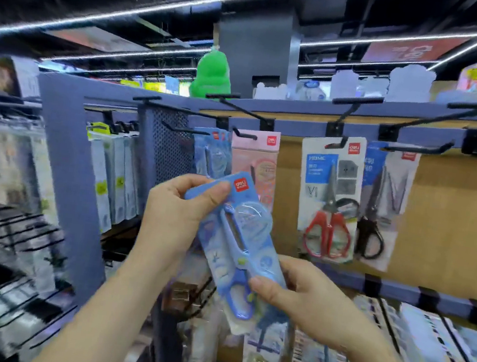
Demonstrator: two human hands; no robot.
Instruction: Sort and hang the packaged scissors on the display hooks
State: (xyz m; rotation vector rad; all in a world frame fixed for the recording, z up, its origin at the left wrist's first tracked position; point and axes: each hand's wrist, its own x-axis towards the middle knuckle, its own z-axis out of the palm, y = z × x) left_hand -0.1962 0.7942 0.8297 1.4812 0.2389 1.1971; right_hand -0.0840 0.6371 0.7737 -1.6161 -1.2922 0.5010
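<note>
A blue pack of scissors [236,240] is tilted in front of the display, its top to the upper left. My left hand [176,212] pinches its top edge with thumb and fingers. My right hand [298,293] grips its lower end. Behind it hang a blue pack [213,153] and a pink pack [258,165] on black hooks. To the right hang red-handled scissors [329,204] and black-handled scissors [383,210], each on its own hook [415,150].
Several bare black hooks [240,109] jut out along the upper blue rail [298,122]. A blue upright post [72,178] stands left, with more packs [111,177] beyond it. Lower hooks carry further packaged goods [421,347]. A green toy [212,75] sits on top.
</note>
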